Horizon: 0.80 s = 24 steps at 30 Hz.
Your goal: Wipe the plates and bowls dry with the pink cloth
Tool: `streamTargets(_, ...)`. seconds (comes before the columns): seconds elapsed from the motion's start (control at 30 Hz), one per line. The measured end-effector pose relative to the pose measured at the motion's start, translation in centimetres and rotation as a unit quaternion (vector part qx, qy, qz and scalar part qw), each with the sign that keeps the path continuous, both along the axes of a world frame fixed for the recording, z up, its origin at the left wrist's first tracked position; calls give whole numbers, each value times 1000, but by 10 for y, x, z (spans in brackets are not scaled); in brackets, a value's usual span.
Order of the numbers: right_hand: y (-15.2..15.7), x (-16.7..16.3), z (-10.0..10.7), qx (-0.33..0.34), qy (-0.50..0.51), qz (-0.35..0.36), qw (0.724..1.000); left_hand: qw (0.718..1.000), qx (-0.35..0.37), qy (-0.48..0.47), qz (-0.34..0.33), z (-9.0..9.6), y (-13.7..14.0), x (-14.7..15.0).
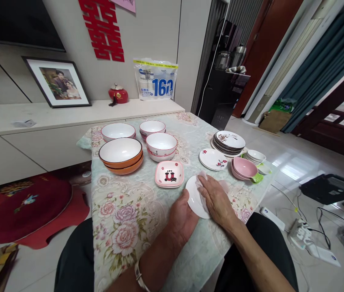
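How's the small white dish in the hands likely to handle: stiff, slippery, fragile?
Probably stiff: the white dish keeps its round shape while the left hand holds its edge. Likely slippery, since its face looks smooth and glossy; the tissue under the right hand may slide easily. Perhaps fragile if dropped, as it looks ceramic.

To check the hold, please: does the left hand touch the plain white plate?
Touching. The head view shows the left hand holding the plain white plate, fingers against its rim.
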State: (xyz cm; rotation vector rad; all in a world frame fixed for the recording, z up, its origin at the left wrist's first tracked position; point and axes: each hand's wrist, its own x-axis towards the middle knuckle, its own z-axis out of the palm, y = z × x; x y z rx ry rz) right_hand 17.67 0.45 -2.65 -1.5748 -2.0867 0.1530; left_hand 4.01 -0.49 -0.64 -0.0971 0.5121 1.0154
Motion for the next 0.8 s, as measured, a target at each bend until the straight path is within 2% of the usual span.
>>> streamTargets(0.07,-7,4,-8,17,27,-40,999,1000,9,1,1,2,0,1)
streamTargets(0.17,-30,-1,-18,47,20,-55,997,1000,23,-2,1,2,-1,2)
streamTargets(0.23,-43,-11,-21,62,-3,-35,997,1000,26,5,1,1,-2,2)
streamTargets(0.3,-47,-21,-17,70,-26,16,997,1000,24,16,7,-1,-4,2)
streamTargets(0.37,-40,-29,-9,69,-47,67,994,999,31,13,7,-3,-6,2)
streamTargets(0.43,-24,-31,1,63,-65,89,992,999,45,-2,-1,-4,-7,1)
streamTargets(0.53,2,-24,13,54,-61,62,995,999,43,-10,-7,-3,-7,1)
streamTargets(0.67,21,-4,15,36,52,-37,997,999,47,5,3,-1,-5,2)
streamTargets(0.8,18,11,9,20,212,-92,973,995,94,8,36,-1,-4,4)
